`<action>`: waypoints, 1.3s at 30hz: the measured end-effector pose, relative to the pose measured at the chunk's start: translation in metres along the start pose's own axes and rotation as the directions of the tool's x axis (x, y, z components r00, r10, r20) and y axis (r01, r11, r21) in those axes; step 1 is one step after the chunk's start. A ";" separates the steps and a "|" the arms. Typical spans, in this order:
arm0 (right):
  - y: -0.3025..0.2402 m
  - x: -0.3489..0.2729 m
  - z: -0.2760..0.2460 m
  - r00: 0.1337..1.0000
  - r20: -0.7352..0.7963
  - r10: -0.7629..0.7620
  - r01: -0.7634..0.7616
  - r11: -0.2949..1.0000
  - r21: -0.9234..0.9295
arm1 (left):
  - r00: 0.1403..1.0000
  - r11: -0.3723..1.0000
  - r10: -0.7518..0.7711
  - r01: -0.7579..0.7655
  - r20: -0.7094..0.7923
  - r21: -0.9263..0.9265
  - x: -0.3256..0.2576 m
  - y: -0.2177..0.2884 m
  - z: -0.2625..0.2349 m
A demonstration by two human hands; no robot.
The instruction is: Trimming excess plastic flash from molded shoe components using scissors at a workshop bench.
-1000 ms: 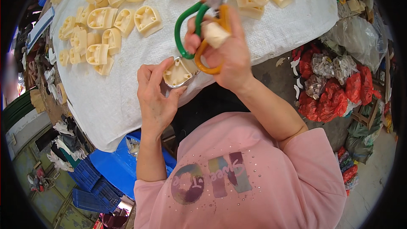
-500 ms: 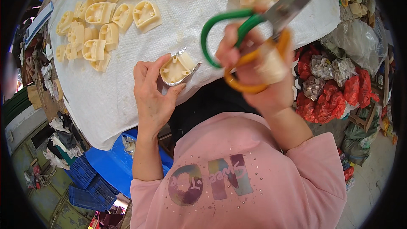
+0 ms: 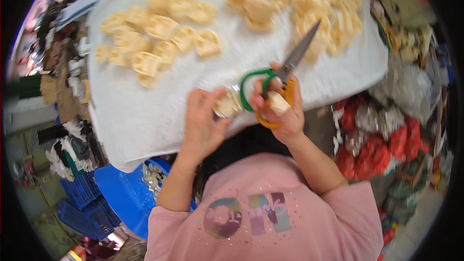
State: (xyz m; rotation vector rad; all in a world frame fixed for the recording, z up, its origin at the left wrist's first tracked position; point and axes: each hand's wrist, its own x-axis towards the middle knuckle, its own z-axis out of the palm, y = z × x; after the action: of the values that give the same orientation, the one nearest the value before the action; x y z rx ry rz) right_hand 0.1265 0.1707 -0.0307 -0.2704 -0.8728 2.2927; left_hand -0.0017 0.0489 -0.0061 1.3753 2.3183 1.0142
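Observation:
My left hand (image 3: 200,121) pinches a cream, hollow D-shaped plastic shoe heel (image 3: 225,105) with a shiny silver covering round its side. Close on its right is my right hand (image 3: 293,124), wrapped round a pair of scissors (image 3: 300,52) with one green and one orange handle loop. The scissor blades are together and point away to the upper right. A pale wrap (image 3: 279,103) covers a digit of the right hand. The green loop comes right up to the silver-covered heel; whether they touch I cannot tell. Everything is somewhat blurred.
Many bare cream heels (image 3: 162,26) lie on the white cloth (image 3: 145,130) at the far left, with a larger pile (image 3: 263,2) at the far middle and right. A blue tub (image 3: 113,186) holding silver scraps stands below left. Red bags (image 3: 374,157) sit on the right.
My right hand with the scissors has come down and left, next to the heel. My left hand still holds the heel. The whole view has shifted, showing more of the far table.

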 end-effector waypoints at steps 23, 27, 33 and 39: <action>-0.024 0.025 0.036 0.989 0.144 -0.027 0.141 -0.083 -0.986 | 0.082 0.776 -0.443 0.534 -0.893 -0.336 -0.223 -0.130 -0.070; -0.022 0.023 0.028 0.998 0.032 -0.054 0.037 0.097 -0.995 | -0.107 0.557 -0.517 0.712 -0.849 -0.428 -0.315 -0.173 -0.043; -0.028 0.015 0.010 0.979 0.167 -0.114 0.159 -0.069 -0.985 | -0.132 0.032 -0.613 0.981 -0.779 -0.192 -0.317 -0.194 -0.032; -0.026 0.015 0.014 0.969 0.222 -0.106 0.167 -0.381 -0.909 | -0.148 0.095 -0.573 0.965 -0.806 -0.244 -0.257 -0.165 -0.057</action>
State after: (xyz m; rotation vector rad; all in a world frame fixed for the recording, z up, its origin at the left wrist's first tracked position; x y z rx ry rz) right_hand 0.1225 0.1879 -0.0026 -0.7596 -2.5857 0.4885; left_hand -0.0090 -0.2442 -0.1085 -1.1482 3.1977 0.4953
